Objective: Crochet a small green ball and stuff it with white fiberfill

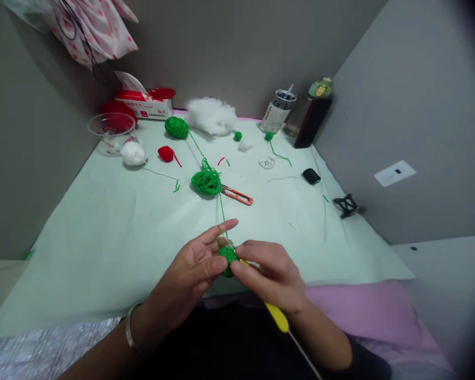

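Note:
Between my two hands is a small green crochet piece [228, 254], close to the table's front edge. My left hand [190, 269] pinches its left side, with the index finger stretched out and green yarn looped around it. A yellow-handled crochet hook [277, 316] is gripped in my right hand [271, 274], its tip at the green stitches and partly hidden by the fingers. From the piece a strand runs up to a loose heap of green yarn [206, 182]. Orange-handled thread snips [237, 195] lie against that heap.
Behind stand a green yarn ball [177, 127], white stuffing [211, 116], a tissue box [154, 108], a can of pens [277, 113] and a bottle [320, 88]. At left are a plastic cup [113, 129], white yarn [133, 153] and red yarn [165, 153]. Grey partitions enclose the table.

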A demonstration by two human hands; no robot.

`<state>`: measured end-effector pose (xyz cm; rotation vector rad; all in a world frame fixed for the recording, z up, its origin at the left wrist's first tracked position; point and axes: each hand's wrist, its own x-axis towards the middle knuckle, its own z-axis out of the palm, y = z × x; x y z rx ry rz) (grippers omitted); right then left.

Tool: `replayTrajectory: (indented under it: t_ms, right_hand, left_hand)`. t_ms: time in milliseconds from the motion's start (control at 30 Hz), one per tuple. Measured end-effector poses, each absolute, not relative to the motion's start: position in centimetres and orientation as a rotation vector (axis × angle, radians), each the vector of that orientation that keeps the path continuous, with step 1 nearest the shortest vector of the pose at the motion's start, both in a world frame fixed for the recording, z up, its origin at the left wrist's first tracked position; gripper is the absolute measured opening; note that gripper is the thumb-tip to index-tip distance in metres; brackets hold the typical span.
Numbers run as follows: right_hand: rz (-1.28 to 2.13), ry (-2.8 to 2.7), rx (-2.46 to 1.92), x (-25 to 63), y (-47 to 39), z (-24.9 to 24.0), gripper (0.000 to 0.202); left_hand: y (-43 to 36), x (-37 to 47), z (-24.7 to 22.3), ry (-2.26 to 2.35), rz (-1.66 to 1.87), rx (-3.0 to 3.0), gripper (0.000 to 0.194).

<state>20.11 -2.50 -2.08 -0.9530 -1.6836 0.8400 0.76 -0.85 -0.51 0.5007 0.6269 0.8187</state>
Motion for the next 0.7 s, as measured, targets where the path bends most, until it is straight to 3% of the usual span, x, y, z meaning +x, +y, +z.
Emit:
replayTrajectory:
  t_ms: [167,333,700]
  right_hand:
    - [0.488,-1.769,-0.761,19.6,-2.3,-2.3,0.051]
    - [0.641,-1.557,-0.696,19.1,-1.5,-2.5,0.030]
    - [1.233,-1.011,-0.781,18.7,-0.3,-1.4,0.012]
  left_hand:
    - [-0.3,0.5,-0.5,0.601,0.895,0.540,0.073]
    - [0.1,-0.3,-0.7,0.679,0.960,0.654,0.068]
    - [0.8,-0.6,-1.2,0.604,0.944,0.659,0.038]
